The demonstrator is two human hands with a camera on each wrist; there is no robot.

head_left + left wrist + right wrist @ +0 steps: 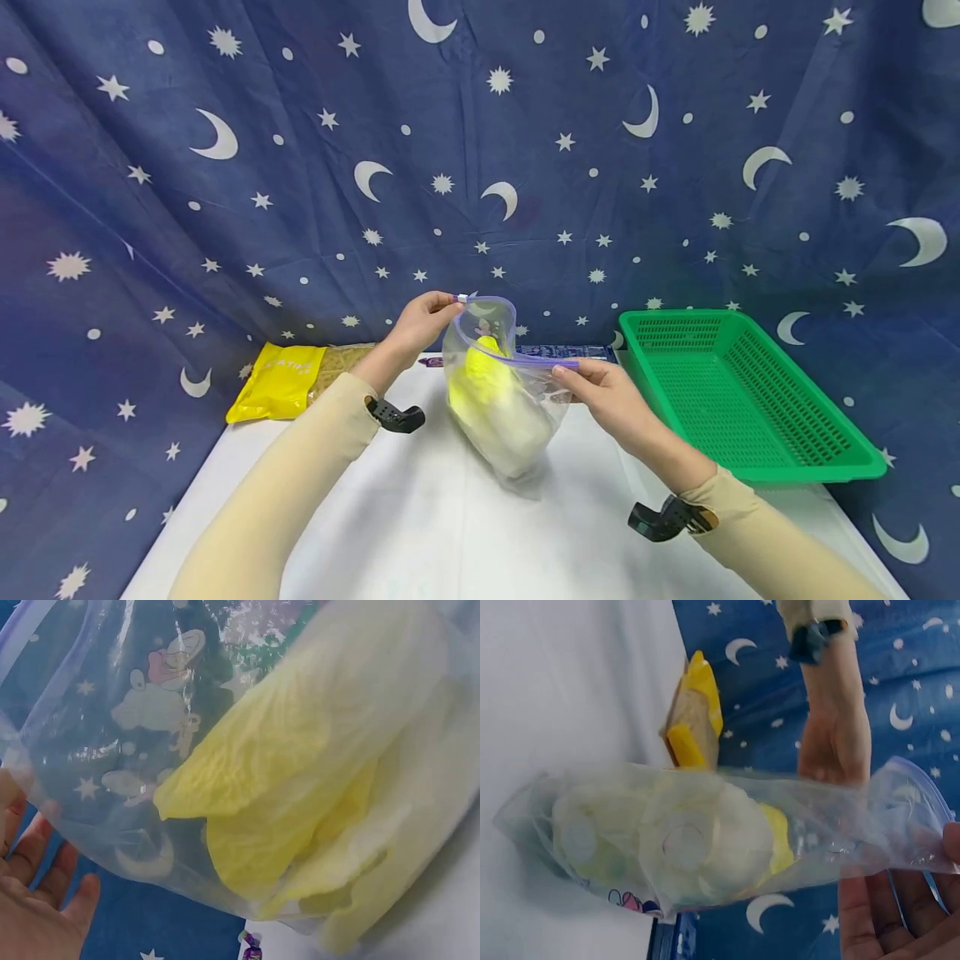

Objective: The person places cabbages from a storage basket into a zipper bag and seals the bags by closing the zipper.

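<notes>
A clear zip bag [555, 398] with a purple rim is held up over the white table, its mouth spread. My left hand [422, 323] pinches the far-left end of the rim, beside the white slider. At the opposite end, my right hand [603, 396] grips the rim between thumb and fingers. Inside lie pale napa cabbages [262, 757], their yellow leaf tips toward the mouth. Two round white cut bases of the cabbages [686, 838] show through the plastic in the right wrist view. Cartoon figures are printed on the bag wall.
A yellow packet [277, 383] with a see-through part stands at the back left. The green slotted basket [757, 477] sits on the right of the table [360, 533]. Behind the bag lie a dark blue patterned item [566, 353] and a small purple-wrapped piece [431, 362]. A starry curtain hangs behind.
</notes>
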